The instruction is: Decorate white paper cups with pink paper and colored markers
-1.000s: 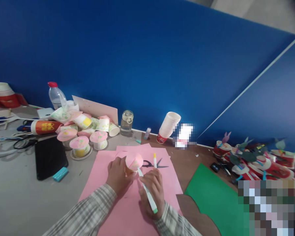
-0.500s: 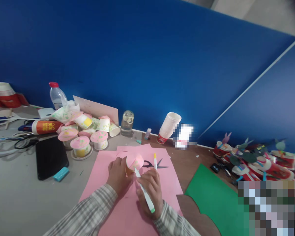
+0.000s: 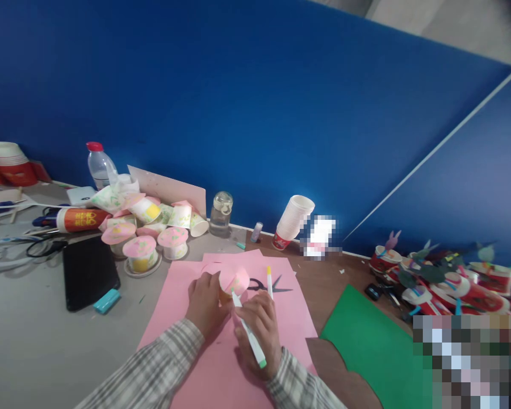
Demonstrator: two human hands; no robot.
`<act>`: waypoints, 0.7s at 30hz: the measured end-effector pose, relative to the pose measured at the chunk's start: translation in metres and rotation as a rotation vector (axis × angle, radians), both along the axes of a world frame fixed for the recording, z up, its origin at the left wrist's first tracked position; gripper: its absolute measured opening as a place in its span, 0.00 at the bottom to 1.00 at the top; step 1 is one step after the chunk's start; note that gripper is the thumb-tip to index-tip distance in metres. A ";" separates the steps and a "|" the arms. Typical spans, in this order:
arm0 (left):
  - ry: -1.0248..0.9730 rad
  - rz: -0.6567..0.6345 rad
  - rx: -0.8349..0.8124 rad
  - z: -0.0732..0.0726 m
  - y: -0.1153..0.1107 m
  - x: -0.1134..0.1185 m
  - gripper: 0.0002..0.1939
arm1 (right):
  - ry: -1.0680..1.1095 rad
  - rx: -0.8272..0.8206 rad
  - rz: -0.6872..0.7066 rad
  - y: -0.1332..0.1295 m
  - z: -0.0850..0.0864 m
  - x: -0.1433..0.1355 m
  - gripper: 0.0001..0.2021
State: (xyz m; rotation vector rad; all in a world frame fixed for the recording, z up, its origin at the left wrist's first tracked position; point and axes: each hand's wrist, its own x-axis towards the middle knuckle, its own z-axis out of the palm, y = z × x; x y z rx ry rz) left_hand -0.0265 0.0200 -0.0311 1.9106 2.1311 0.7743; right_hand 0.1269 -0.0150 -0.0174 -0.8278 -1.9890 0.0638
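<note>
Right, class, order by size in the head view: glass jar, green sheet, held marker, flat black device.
1. Green sheet
2. Flat black device
3. Glass jar and held marker: too close to rank; marker longer, jar wider.

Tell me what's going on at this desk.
The left hand holds a round pink piece, while the right hand grips a green-ended marker, its tip at that piece. Both are over pink paper. Scissors and a yellow-ended marker lie just beyond the right hand. Pink-topped cups stand off to the left.
</note>
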 end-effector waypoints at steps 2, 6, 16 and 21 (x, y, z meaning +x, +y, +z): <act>0.001 -0.005 0.003 0.000 0.000 0.000 0.27 | 0.004 0.004 -0.002 0.000 0.000 0.000 0.11; 0.007 -0.007 0.010 -0.001 0.000 -0.001 0.27 | -0.017 0.001 0.012 0.001 0.000 0.001 0.11; -0.011 -0.005 0.008 -0.002 0.002 -0.001 0.32 | 0.062 0.031 -0.046 -0.001 0.005 0.001 0.10; -0.016 -0.007 0.027 -0.002 0.001 -0.001 0.31 | 0.092 0.040 -0.050 -0.001 0.006 0.002 0.11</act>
